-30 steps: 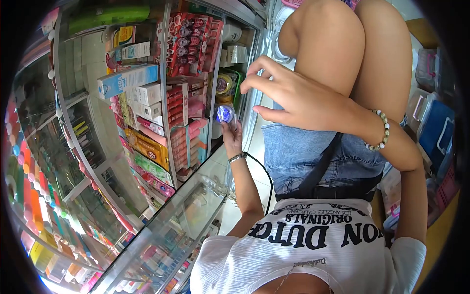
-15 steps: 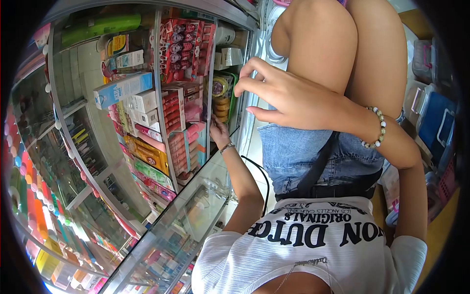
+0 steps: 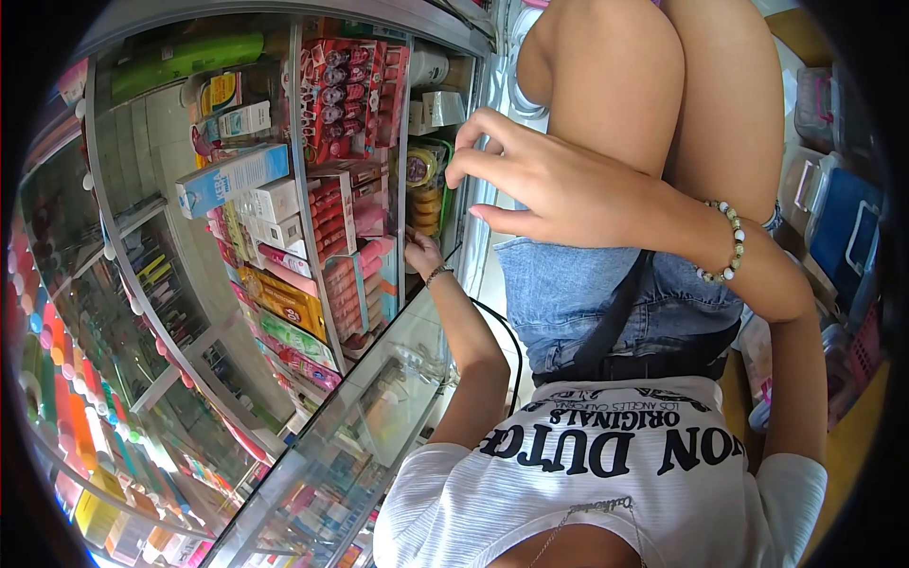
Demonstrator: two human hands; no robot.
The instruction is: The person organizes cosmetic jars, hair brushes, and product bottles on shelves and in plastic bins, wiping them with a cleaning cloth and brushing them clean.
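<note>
My left hand [image 3: 424, 254], with a bracelet on its wrist, reaches into the back of a glass display cabinet [image 3: 299, 104]. Its fingers are partly behind the cabinet's post, so their grip is hidden. Close by are stacked yellow round items [image 3: 428, 210] in a green-edged container and pink packaged goods [image 3: 377, 254]. My right hand [image 3: 530, 180], wearing a beaded bracelet [image 3: 734, 241], hovers over my lap near my thigh. Its fingers are loosely bent and apart, with nothing between them.
The shelves hold red carded items [image 3: 341, 95], a light-blue and white box [image 3: 232, 178] and a yellow-orange pack [image 3: 282, 301]. A glass counter [image 3: 379, 379] runs beside my left arm. On my right are plastic cases [image 3: 847, 232]. A black cable [image 3: 500, 317] hangs by my left arm.
The view has shifted slightly, with the cabinet a little further left. Both hands stay in nearly the same place and pose.
</note>
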